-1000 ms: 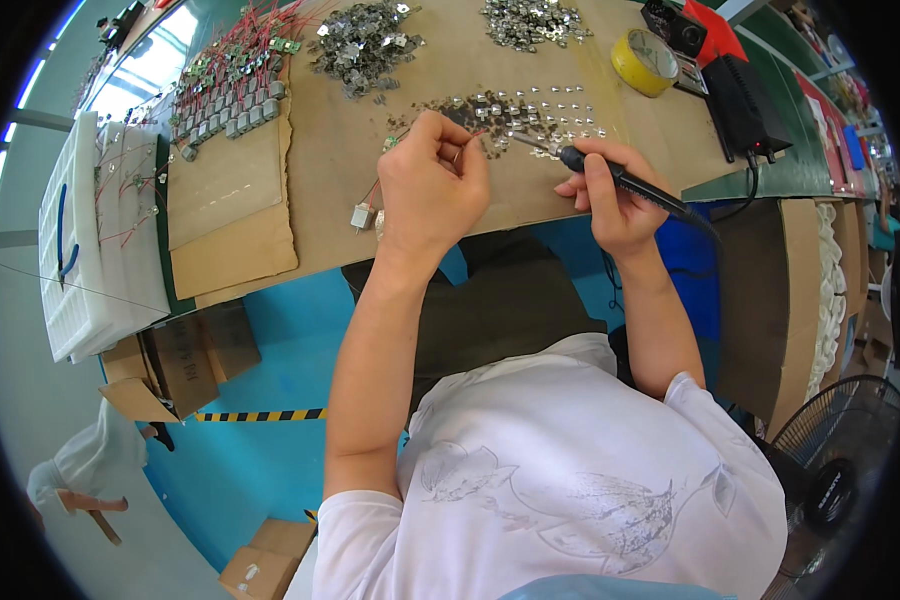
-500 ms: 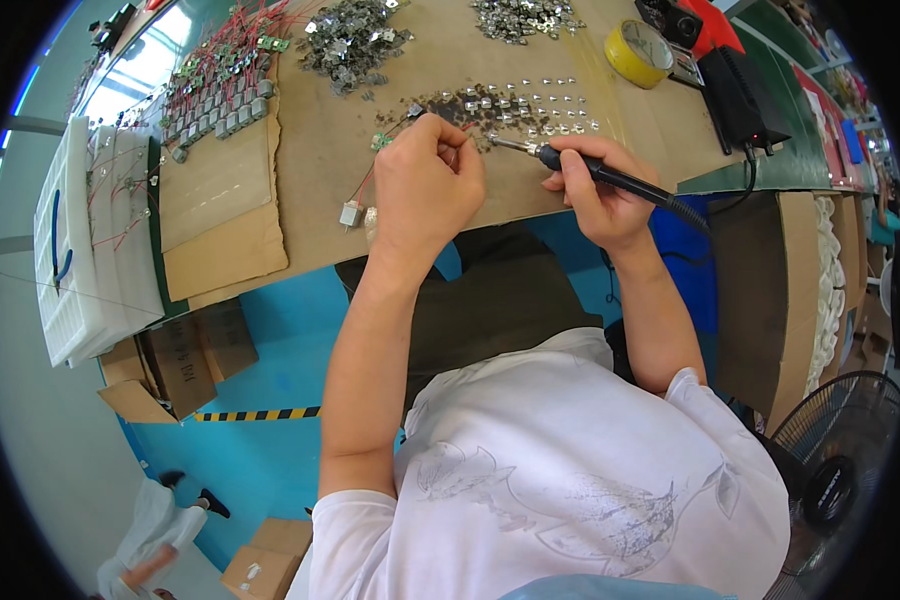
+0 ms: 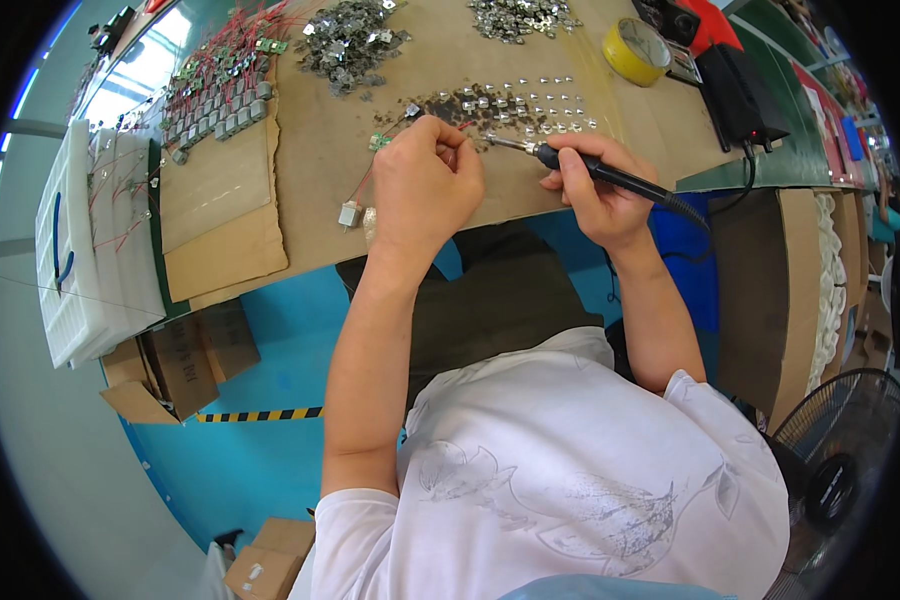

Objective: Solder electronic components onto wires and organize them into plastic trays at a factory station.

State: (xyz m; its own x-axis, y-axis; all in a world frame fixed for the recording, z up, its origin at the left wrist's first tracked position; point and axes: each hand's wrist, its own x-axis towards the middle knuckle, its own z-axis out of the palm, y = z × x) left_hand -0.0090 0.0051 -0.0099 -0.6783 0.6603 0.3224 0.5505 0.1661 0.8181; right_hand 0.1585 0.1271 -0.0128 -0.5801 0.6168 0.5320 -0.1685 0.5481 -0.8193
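My left hand [image 3: 428,182] is closed in a pinch over the cardboard-covered bench, on a thin red wire that is mostly hidden by the fingers. Beside it are a small green circuit board [image 3: 378,142] and a silver block-shaped part [image 3: 349,214] on a red lead. In my right hand [image 3: 610,200] is a black-handled soldering iron [image 3: 625,181], held like a pen. Its metal tip points left, close to the left fingertips. Just beyond both hands, small shiny metal pieces [image 3: 535,105] stand in rows, partly on a dark-stained patch.
Wired silver blocks [image 3: 225,115] crowd the far left. Two heaps of metal pieces [image 3: 350,45] lie at the back. Yellow tape [image 3: 636,52] and a black power unit [image 3: 740,95] stand at right. White trays [image 3: 80,250] are stacked left; a fan [image 3: 835,450] stands lower right.
My hands and the soldering iron hold nearly the same place. At the lower left, a person walking past has moved down and almost out of view.
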